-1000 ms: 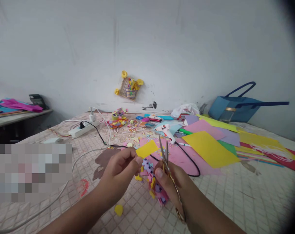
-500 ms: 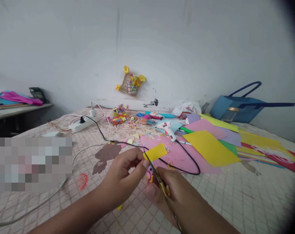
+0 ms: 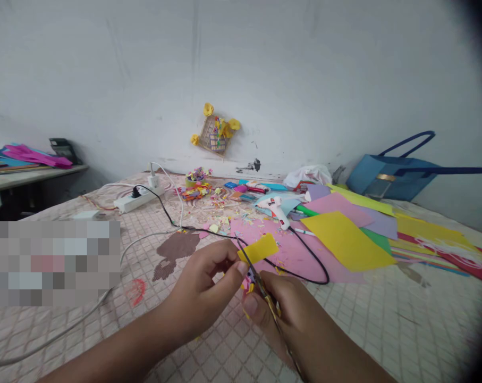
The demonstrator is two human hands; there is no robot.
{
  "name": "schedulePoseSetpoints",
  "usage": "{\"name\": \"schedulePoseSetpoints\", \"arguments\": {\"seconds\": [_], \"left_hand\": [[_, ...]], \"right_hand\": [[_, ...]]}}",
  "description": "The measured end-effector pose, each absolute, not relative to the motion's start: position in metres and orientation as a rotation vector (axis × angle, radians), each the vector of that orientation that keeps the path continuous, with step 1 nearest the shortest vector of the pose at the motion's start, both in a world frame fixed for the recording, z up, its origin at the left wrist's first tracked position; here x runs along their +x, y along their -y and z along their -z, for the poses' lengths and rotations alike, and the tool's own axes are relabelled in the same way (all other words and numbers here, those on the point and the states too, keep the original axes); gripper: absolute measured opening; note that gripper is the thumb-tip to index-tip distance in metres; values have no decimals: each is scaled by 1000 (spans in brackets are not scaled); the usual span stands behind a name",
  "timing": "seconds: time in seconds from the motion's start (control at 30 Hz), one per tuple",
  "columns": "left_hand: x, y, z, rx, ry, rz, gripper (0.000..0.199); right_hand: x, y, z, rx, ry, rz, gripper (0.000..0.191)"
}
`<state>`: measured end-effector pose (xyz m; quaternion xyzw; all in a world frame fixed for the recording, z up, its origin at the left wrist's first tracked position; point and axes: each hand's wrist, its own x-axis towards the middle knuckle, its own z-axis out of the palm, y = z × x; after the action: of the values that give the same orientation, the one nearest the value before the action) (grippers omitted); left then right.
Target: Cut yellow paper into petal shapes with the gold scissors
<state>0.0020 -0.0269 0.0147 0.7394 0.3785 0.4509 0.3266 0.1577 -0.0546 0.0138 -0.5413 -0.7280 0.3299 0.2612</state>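
Observation:
A small yellow paper strip (image 3: pixel 264 248) juts out past the fingers of my left hand (image 3: pixel 211 290), whose thumb and forefinger pinch its near end. My right hand (image 3: pixel 290 308) grips a pair of scissors (image 3: pixel 260 284) with dark blades and a gold-coloured middle part. The blades lie across the strip close to my left thumb tip. My right palm and fingers hide most of the scissor handles. Between and below my hands show small pink, purple and yellow paper pieces (image 3: pixel 247 281); whether a hand touches them I cannot tell.
Beyond my hands, a white glue gun (image 3: pixel 276 210) lies on pink paper (image 3: pixel 244 229) with its black cord curving nearby. Coloured sheets (image 3: pixel 348 242) spread to the right, before a blue bag (image 3: pixel 392 178). A power strip (image 3: pixel 139 200) stands back left among cables and paper scraps.
The view has shifted slightly. The yellow strip and scissors sit a little further right in the picture, still crossed. Both hands keep their holds.

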Motion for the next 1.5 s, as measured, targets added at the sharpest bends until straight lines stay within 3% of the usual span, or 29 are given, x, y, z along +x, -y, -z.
{"name": "schedulePoseSetpoints", "arguments": {"seconds": [0.97,1.5], "left_hand": [[-1,25,-16,1816,-975,-1260,19],[9,28,-16,1438,-854,-1238,18]], "right_hand": [[168,51,0,-1432,2009,-824,38],[167,50,0,-1436,1996,-829,40]]}}
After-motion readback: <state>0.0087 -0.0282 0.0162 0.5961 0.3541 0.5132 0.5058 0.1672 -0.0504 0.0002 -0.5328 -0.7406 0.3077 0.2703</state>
